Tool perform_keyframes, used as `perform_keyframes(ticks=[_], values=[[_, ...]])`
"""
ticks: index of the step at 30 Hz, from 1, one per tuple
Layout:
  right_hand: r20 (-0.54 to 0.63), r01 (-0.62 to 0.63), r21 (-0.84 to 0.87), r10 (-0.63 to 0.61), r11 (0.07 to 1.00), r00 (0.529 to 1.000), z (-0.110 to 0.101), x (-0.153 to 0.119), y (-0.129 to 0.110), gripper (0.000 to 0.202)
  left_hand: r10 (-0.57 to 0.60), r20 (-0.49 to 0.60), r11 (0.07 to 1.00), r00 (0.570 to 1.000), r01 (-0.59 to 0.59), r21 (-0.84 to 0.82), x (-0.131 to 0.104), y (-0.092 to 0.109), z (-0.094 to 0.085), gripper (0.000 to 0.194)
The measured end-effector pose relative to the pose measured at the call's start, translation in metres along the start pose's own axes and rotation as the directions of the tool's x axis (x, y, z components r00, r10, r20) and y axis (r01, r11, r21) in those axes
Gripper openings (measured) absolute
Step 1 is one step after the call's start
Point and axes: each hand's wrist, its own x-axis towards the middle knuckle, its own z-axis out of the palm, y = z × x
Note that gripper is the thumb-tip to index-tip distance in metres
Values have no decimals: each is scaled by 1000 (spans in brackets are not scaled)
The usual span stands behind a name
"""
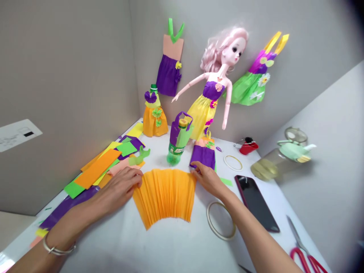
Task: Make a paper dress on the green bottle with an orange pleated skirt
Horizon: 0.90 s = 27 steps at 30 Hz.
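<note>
A sheet of orange pleated crepe paper [166, 197] lies fanned out on the white table, its folds running from top to bottom. My left hand [123, 187] has its fingers curled and closed at the sheet's upper left edge. At the upper right corner, my right hand [207, 178] pinches the paper between thumb and fingers. Just behind the sheet stands a green plastic bottle [174, 157] wearing a purple and light green paper top [182, 134]. A small paper dress with a purple skirt [204, 156] lies beside it, near my right fingers.
Coloured paper strips [98, 168] are piled on the left. A doll [210, 94] and an orange-skirted bottle [155, 119] stand at the back. Tape rolls [208, 218], a phone [256, 203], scissors [303, 244] and a jug [269, 163] are on the right.
</note>
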Motion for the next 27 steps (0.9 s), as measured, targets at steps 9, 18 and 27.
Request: perform_keyframes(ticks=[9,18,27], values=[[12,-34,92,33,995,999,2,-3,6,34,-21,-58,998,998,18,-57,-5,-2,10,21],[-30,-54,76,57,996,998,-6,-3,19,35,-43,-7,993,999,42,-110,-16,16,24,18],[-64,-95,53,98,994,993,-5,-7,26,35,31,-35,994,999,-34,-100,5,0,25,27]])
